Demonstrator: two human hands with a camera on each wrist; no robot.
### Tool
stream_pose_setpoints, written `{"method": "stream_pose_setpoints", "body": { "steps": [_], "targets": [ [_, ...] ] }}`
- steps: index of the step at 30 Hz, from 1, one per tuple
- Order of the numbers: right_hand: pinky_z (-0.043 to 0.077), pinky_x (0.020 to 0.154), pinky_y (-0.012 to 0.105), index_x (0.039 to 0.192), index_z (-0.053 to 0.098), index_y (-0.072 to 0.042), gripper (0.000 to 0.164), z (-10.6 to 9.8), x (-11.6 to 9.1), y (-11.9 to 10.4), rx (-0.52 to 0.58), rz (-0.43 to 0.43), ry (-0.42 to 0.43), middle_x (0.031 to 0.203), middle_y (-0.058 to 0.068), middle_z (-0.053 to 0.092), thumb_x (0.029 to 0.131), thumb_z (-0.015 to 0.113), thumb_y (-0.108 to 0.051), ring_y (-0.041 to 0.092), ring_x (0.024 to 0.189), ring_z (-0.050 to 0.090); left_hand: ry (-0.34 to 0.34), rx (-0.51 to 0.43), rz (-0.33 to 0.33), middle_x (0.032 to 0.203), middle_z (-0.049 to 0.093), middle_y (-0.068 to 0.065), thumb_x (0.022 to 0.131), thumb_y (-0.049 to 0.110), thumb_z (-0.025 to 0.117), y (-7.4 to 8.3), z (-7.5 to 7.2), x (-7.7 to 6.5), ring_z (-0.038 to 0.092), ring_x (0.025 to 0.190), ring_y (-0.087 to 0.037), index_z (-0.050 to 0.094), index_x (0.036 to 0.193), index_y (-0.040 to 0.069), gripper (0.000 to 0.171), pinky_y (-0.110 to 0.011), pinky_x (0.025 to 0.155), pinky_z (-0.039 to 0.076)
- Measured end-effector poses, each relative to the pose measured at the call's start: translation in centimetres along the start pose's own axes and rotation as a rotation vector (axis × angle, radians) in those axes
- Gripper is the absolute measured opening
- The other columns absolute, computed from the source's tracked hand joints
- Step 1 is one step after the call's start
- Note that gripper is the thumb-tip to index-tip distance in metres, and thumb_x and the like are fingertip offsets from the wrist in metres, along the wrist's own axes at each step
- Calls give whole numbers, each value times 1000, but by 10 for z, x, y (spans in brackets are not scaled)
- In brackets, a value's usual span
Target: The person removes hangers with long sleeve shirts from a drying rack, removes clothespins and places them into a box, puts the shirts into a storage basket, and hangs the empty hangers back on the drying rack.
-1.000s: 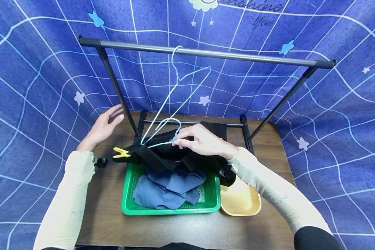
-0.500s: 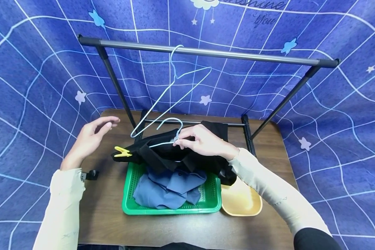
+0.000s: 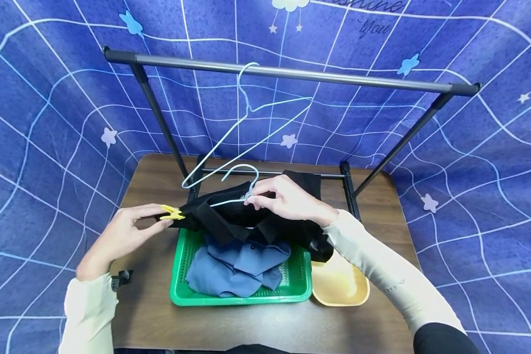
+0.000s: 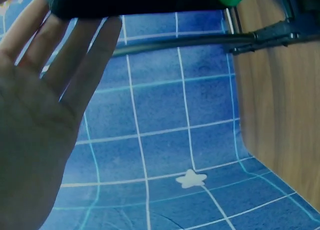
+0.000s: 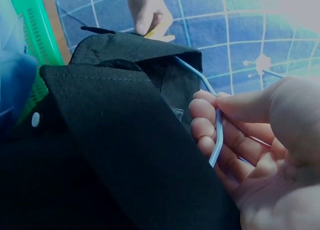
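A black collared shirt [image 3: 287, 226] lies over the back of the green basket [image 3: 243, 300], with a light blue hanger [image 3: 253, 178] inside its neck opening. My right hand [image 3: 287, 197] pinches that hanger at the base of its hook, thumb and curled fingers around the wire in the right wrist view. A yellow clothespin [image 3: 171, 213] is clipped to the shirt's left end. My left hand [image 3: 130, 230] pinches the clothespin between thumb and fingertips. In the left wrist view its fingers [image 4: 75, 54] reach up behind dark cloth, which hides their tips. A folded blue shirt [image 3: 236, 273] is in the basket.
A metal clothes rack [image 3: 292, 74] stands at the back of the wooden table [image 3: 380, 236]. From its bar hangs a bare light blue hanger [image 3: 227, 135], tilted low toward the left post. A yellow tray [image 3: 342, 285] sits right of the basket. Blue patterned cloth [image 3: 345, 44] surrounds the table.
My left hand has come down from beside the rack's left post to the clothespin. The hanger on the bar has swung and turned. My right hand keeps its hold.
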State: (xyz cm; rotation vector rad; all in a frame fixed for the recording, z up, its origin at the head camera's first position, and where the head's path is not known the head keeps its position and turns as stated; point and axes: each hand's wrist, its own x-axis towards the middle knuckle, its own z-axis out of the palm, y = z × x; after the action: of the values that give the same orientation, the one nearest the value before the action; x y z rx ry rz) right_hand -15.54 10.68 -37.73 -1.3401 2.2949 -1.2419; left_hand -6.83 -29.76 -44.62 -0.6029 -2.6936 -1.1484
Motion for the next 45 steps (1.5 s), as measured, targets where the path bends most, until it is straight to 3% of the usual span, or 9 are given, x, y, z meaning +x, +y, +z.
{"method": "stream_pose_setpoints", "body": {
  "steps": [5,11,19,23,29,34,36,40,45],
  "targets": [
    [49,72,29,107,82,-10,15,0,2,-1,-10,-3,3,84,-6,69,104,68,-9,10,80,62,114,113,99,101,81,1,82,-5,88,3,9,0,65,104,12,85,104,17,31,-5,87,48],
    [48,72,30,108,83,-9,16,1,2,0,-7,6,-1,84,-4,69,105,67,-9,10,80,62,148,173,129,100,82,-2,80,-9,87,3,11,-2,63,100,17,86,104,13,33,-4,81,49],
    [45,65,30,111,83,-12,16,0,0,-1,-23,59,4,85,-7,70,106,68,-13,9,77,62,176,276,212,102,81,-3,80,-9,84,2,15,-4,78,88,-22,84,109,11,35,-20,83,52],
    [41,59,29,101,81,-13,15,-1,-3,0,-67,79,-6,84,-2,70,107,68,-17,10,67,56,191,280,246,102,80,-2,82,-11,82,3,19,-3,76,86,-21,83,109,10,34,-29,78,53],
    [48,64,28,101,80,-12,15,-5,-8,4,-137,56,-1,87,-4,72,107,69,-20,9,71,59,245,232,285,104,81,-5,79,-15,81,5,25,-2,76,88,-25,82,112,7,39,-12,91,48],
    [57,73,36,109,78,-14,12,-9,-12,4,-126,89,7,93,-7,71,107,69,-22,10,80,64,266,202,297,102,81,-7,101,7,74,2,28,-4,75,87,-26,82,114,5,15,-7,95,44],
    [58,79,39,111,77,-14,12,-11,-13,3,-121,109,21,96,-8,71,107,70,-22,9,86,66,267,197,297,100,80,-8,110,25,64,1,28,-4,75,87,-24,81,114,4,28,-6,95,45],
    [58,83,38,117,76,-14,14,-15,-15,0,-123,120,116,101,-7,72,105,72,-21,9,93,68,282,195,314,99,80,-10,114,42,52,0,28,-3,74,88,-19,81,114,2,50,-6,95,45],
    [57,86,37,125,74,-14,28,-18,-14,-11,-166,23,486,106,-1,73,100,79,-23,14,95,67,309,188,348,98,80,-10,114,41,52,1,29,-1,75,86,-18,82,112,2,49,-5,95,45]
  ]
}}
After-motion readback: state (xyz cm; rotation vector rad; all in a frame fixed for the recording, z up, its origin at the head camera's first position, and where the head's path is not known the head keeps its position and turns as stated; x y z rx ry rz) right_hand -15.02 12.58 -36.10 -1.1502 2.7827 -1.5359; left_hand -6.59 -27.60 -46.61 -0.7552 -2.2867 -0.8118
